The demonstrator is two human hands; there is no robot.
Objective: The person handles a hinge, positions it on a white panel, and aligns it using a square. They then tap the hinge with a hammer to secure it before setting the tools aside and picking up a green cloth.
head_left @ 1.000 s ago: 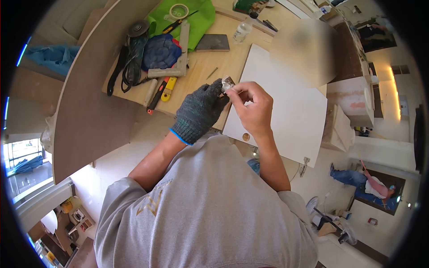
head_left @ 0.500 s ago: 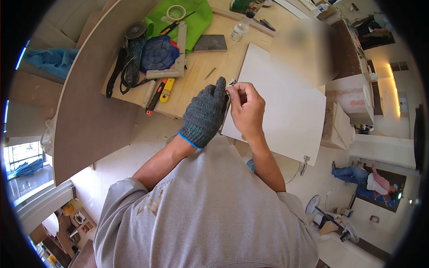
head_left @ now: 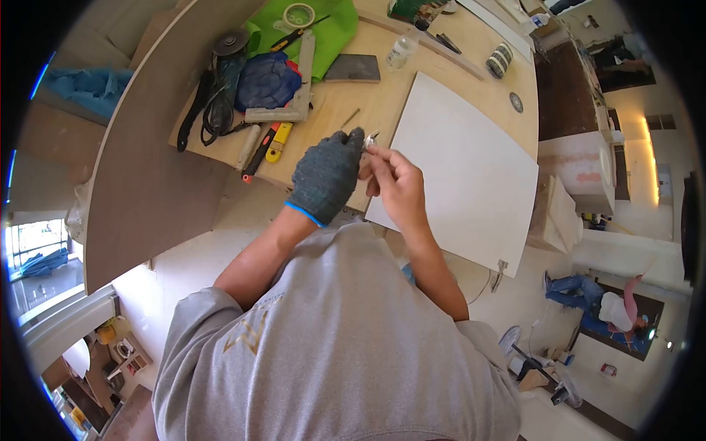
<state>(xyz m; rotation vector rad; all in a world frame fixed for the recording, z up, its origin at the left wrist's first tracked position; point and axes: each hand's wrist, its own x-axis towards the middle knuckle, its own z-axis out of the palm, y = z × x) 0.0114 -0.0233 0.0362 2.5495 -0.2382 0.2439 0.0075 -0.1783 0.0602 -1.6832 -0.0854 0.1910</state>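
Observation:
My left hand [head_left: 326, 175], in a dark grey knitted glove with a blue cuff, is closed, thumb and fingers together at a small silvery metal fitting [head_left: 371, 139]. My bare right hand [head_left: 398, 184] pinches at the same fitting from the right with curled fingers. Its exact shape is partly hidden by the fingers. Both hands are over the front edge of the wooden worktable [head_left: 334, 103]. Beside them lies a white board [head_left: 463, 162], which has a metal hinge [head_left: 500, 270] at its near right corner.
To the left lie an angle grinder [head_left: 229, 70], a carpenter's square [head_left: 303, 88], a yellow utility knife [head_left: 278, 142] and a green cloth [head_left: 334, 37]. Farther back are a plastic bottle [head_left: 401, 53] and a striped roll [head_left: 499, 60]. A tall curved panel [head_left: 147, 169] borders the left side. Another person [head_left: 599, 300] is at the right.
Both hands have shifted slightly left and toward me with the fitting. My right fingers have moved their grip on it. The blurred patch over the table's back right is gone, revealing the roll and a disc.

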